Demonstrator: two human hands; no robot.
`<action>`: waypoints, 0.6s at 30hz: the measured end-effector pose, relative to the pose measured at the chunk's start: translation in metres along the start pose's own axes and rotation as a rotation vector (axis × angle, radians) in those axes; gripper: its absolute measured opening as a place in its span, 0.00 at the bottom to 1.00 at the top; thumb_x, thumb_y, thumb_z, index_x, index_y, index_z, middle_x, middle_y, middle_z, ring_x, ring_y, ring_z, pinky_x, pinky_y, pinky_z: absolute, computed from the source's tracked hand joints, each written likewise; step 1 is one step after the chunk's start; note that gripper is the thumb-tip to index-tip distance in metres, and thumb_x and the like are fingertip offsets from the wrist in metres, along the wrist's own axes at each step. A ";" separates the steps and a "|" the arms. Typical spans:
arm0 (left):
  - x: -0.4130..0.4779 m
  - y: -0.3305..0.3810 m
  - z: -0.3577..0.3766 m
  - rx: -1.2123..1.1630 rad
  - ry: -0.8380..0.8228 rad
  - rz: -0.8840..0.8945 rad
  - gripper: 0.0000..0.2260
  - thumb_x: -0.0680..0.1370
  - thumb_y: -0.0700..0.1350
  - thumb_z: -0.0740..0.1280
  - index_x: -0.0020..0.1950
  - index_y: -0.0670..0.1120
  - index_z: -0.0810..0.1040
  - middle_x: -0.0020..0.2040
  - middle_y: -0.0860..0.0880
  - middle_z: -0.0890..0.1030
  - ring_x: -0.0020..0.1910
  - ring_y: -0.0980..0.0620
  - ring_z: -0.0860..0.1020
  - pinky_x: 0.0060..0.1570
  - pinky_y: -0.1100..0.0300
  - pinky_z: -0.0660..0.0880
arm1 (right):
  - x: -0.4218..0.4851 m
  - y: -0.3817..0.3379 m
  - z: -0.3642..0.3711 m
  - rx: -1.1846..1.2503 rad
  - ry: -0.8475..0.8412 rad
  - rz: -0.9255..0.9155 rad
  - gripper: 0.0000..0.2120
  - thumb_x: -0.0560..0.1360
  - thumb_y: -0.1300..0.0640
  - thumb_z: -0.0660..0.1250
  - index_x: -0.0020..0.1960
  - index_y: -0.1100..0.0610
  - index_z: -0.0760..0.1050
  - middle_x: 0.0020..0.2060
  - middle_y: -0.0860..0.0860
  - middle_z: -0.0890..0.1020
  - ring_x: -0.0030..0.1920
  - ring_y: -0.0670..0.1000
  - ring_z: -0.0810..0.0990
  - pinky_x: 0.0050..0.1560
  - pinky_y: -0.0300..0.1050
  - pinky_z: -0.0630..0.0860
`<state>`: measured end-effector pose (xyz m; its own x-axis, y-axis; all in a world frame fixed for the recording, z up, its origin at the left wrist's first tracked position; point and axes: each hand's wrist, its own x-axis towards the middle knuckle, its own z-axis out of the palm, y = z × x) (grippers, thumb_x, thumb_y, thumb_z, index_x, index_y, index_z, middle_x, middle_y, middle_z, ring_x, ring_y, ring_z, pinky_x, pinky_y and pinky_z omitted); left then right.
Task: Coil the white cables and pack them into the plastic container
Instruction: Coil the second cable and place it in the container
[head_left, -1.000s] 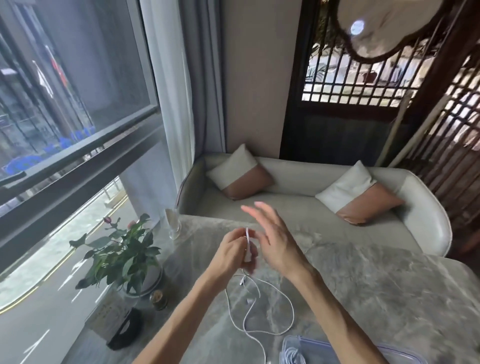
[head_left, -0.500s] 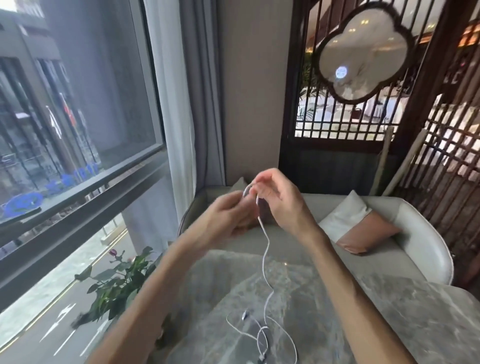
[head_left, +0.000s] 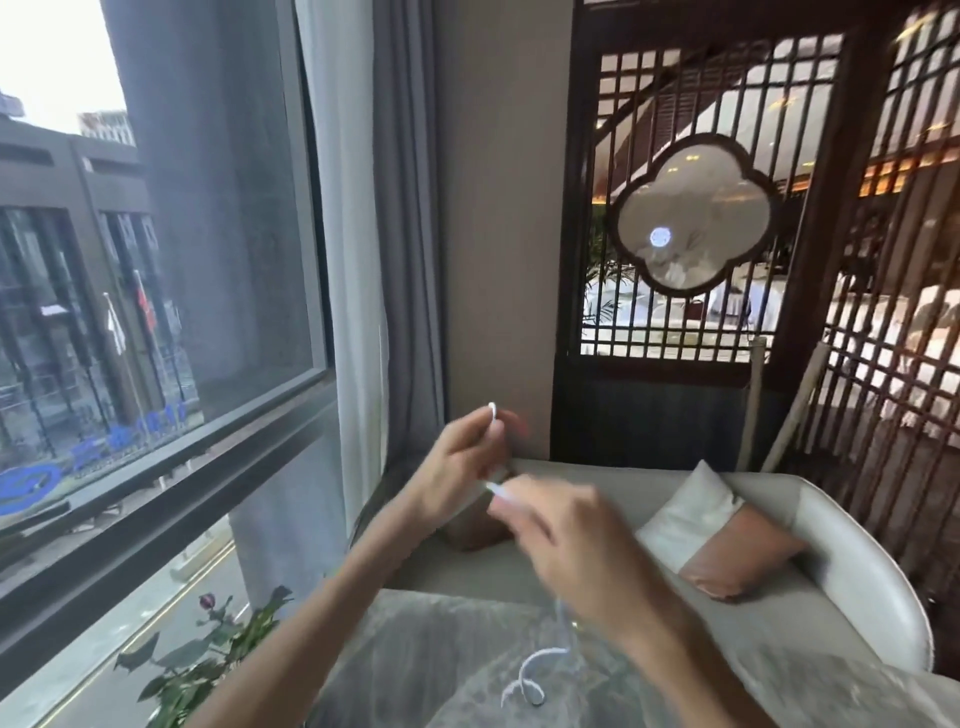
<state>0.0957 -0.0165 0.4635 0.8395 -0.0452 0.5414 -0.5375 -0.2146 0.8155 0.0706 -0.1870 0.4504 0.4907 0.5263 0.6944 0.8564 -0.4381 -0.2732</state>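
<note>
My left hand (head_left: 462, 462) is raised above the grey marble table (head_left: 415, 654), pinching a small loop of the thin white cable (head_left: 492, 411) between thumb and fingers. Just below and to the right, my right hand (head_left: 566, 535) is blurred with motion and holds the same cable near its fingertips. The rest of the cable hangs down under my right hand, and its loose end (head_left: 535, 670) curls just above the table. The plastic container is out of view.
A potted plant (head_left: 208, 670) stands at the table's left edge by the window. Behind the table is a pale sofa (head_left: 852, 561) with two cushions, and a dark wooden lattice screen (head_left: 691, 249) beyond it.
The view has tilted up, so the container has dropped out of sight. Both hands have lifted the cable higher; its tail now dangles off the table. My right hand has moved down below the left.
</note>
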 end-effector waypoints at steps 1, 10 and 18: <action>-0.009 -0.001 0.010 -0.037 -0.032 0.030 0.13 0.84 0.41 0.55 0.44 0.44 0.77 0.33 0.47 0.71 0.33 0.55 0.69 0.34 0.66 0.66 | 0.009 0.003 -0.017 -0.083 0.120 -0.044 0.09 0.79 0.47 0.64 0.44 0.50 0.78 0.36 0.45 0.82 0.37 0.46 0.80 0.39 0.49 0.77; -0.045 0.021 0.062 -0.499 -0.211 0.044 0.17 0.83 0.43 0.52 0.63 0.33 0.72 0.36 0.43 0.77 0.36 0.49 0.74 0.41 0.61 0.70 | 0.050 0.045 -0.037 0.705 0.151 0.280 0.02 0.71 0.65 0.73 0.44 0.61 0.84 0.30 0.42 0.83 0.29 0.38 0.77 0.32 0.29 0.71; -0.019 0.013 0.012 -0.504 -0.072 -0.043 0.20 0.80 0.29 0.54 0.73 0.31 0.61 0.69 0.31 0.71 0.69 0.32 0.71 0.72 0.38 0.63 | -0.042 0.022 0.029 0.320 -0.364 0.342 0.09 0.80 0.47 0.62 0.58 0.46 0.77 0.31 0.48 0.83 0.30 0.39 0.77 0.36 0.31 0.71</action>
<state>0.0735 -0.0302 0.4607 0.8554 -0.1180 0.5044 -0.4590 0.2785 0.8436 0.0733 -0.1975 0.3963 0.7224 0.6346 0.2744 0.6182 -0.4152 -0.6674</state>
